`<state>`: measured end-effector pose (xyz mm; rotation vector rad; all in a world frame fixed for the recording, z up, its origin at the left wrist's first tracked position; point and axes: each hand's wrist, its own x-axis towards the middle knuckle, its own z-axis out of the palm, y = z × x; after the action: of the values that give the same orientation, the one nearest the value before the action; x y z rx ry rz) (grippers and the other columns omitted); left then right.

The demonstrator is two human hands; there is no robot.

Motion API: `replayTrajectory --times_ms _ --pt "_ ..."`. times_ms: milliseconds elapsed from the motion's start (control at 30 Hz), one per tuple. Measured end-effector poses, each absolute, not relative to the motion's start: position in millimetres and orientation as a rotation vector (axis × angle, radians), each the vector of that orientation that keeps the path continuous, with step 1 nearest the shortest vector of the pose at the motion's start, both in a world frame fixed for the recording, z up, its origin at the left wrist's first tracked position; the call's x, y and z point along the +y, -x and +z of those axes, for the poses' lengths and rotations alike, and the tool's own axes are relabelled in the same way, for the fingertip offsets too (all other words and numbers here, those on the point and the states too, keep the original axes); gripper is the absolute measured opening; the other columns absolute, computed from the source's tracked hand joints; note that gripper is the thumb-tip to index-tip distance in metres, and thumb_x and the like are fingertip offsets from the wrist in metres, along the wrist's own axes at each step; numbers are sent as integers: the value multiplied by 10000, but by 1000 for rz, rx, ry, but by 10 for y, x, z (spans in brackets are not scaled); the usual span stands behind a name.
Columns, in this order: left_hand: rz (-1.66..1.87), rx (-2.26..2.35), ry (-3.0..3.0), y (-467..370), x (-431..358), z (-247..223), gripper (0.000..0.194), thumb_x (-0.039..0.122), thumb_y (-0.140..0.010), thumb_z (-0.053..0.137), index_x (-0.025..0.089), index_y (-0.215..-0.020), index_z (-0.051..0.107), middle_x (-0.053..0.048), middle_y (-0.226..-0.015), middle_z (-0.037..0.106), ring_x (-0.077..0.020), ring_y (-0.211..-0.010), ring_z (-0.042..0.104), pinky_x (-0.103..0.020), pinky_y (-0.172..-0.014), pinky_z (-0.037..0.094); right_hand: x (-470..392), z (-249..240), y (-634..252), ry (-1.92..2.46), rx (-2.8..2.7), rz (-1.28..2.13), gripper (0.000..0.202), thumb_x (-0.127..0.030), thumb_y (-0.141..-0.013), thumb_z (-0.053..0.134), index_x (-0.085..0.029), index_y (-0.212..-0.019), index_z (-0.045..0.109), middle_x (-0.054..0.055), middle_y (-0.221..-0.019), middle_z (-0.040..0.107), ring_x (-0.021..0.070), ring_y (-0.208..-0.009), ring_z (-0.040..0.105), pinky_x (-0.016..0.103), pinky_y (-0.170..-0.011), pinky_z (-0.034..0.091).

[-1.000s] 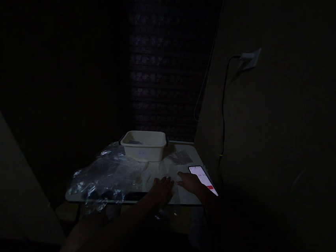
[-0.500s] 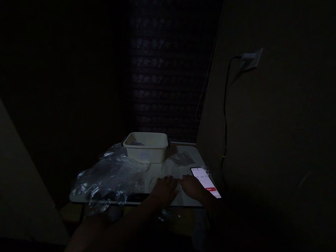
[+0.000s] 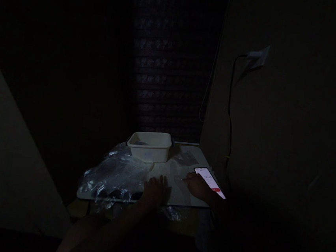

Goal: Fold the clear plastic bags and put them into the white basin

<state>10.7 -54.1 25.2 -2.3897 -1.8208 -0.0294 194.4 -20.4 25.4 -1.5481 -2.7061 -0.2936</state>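
The room is very dark. My left hand [image 3: 153, 191] lies on clear plastic sheeting [image 3: 118, 172] near the front middle of a small white table [image 3: 202, 157], its fingers stretched forward and apart. My right hand [image 3: 197, 185] rests low over the table to the right, with one finger stretched out to the left; its other fingers are hard to make out. A gap separates the two hands, with pale, thin plastic between them. Just beyond the right hand is a lit phone [image 3: 210, 181] with digits and a red button on its screen.
A white plastic tub [image 3: 149, 152] with dark side handles stands at the table's back, something flat and greyish inside. Beside it lies a flat plastic packet [image 3: 186, 158]. A black cord [image 3: 231, 96] hangs from a wall outlet [image 3: 257, 57]. Dark blinds [image 3: 161, 74] are behind.
My left hand has moved left, away from the right hand, and its fingers have spread. The two hands were nearly touching before. The view has shifted slightly.
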Motion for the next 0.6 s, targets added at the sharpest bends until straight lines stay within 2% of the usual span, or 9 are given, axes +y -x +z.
replayTrajectory --times_ms 167,600 --pt "31 -1789 2407 -107 -594 221 483 414 -748 170 148 -1145 246 -166 -1097 383 -301 -979 326 -499 -726 225 -182 226 -1912 1561 -2703 -270 321 -122 -653 352 -213 -909 523 70 -874 494 178 -839 404 282 -674 281" --pt "-190 -1470 2536 -118 -478 -48 473 438 -747 159 229 -1171 164 -111 -1199 251 -282 -1083 170 -488 -803 147 -174 195 -1936 1546 -2705 -243 376 -106 -644 343 -235 -969 482 64 -887 488 181 -837 404 286 -663 287"
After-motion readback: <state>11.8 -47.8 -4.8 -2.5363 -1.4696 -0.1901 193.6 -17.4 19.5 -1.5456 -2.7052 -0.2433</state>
